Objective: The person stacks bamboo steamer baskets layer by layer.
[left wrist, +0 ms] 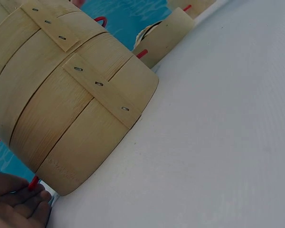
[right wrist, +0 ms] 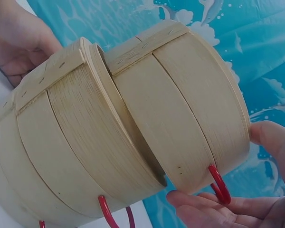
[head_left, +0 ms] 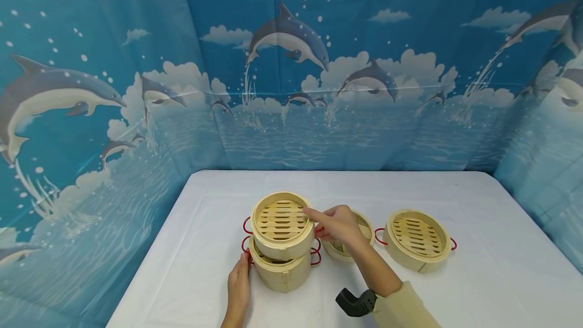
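Observation:
My right hand (head_left: 339,226) pinches the upper bamboo steamer basket (head_left: 282,221), thumb on its rim and fingers under its side near a red handle (right wrist: 220,185). This slatted basket sits tilted and slightly off-centre over the stacked steamer baskets (head_left: 283,275) below, a gap showing between them in the right wrist view. At the stack's left side is my left hand (head_left: 239,285), its loosely bent fingers touching a red handle (left wrist: 33,182) low on the stack. Part of that hand lies outside the left wrist view.
Behind my right hand stands another steamer basket (head_left: 366,227), partly covered by the hand. Farther right is a slatted steamer basket (head_left: 423,262) with red side handles. All rest on a white-covered table (head_left: 191,247), with a dolphin-print curtain (head_left: 282,135) behind.

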### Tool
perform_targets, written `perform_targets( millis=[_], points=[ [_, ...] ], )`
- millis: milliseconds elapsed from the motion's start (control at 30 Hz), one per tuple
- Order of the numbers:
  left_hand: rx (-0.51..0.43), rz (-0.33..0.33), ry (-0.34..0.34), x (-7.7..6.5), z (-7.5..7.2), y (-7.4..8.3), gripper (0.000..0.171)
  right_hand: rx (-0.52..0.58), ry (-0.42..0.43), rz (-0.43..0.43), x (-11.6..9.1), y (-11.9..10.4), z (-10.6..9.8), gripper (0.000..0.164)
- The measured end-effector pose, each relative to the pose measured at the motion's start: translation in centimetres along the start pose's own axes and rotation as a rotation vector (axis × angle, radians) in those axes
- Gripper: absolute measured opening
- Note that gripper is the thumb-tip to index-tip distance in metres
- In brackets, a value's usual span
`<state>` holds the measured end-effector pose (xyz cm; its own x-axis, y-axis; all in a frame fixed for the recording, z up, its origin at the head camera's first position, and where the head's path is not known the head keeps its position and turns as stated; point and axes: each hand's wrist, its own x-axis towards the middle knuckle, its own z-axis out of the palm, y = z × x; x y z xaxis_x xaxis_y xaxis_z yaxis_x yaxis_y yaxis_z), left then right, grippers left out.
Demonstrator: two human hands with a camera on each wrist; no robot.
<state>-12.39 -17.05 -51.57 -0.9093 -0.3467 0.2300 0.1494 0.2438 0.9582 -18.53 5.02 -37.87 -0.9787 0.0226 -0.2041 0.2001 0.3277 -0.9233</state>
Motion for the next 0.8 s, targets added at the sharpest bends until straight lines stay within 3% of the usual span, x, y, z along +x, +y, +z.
perform_targets(
  millis=[200, 800],
  points=[
    [0.013, -0.099, -0.024, 0.17, -0.06, 0.54, 0.047, 0.009, -0.016, -0.015, 0.0, -0.3, 0.25, 0.055],
    [0.018, -0.148, -0.024, 0.1, -0.12, 0.58, 0.049, -0.033, -0.028, -0.025, 0.33, -0.66, 0.98, 0.053]
  ],
)
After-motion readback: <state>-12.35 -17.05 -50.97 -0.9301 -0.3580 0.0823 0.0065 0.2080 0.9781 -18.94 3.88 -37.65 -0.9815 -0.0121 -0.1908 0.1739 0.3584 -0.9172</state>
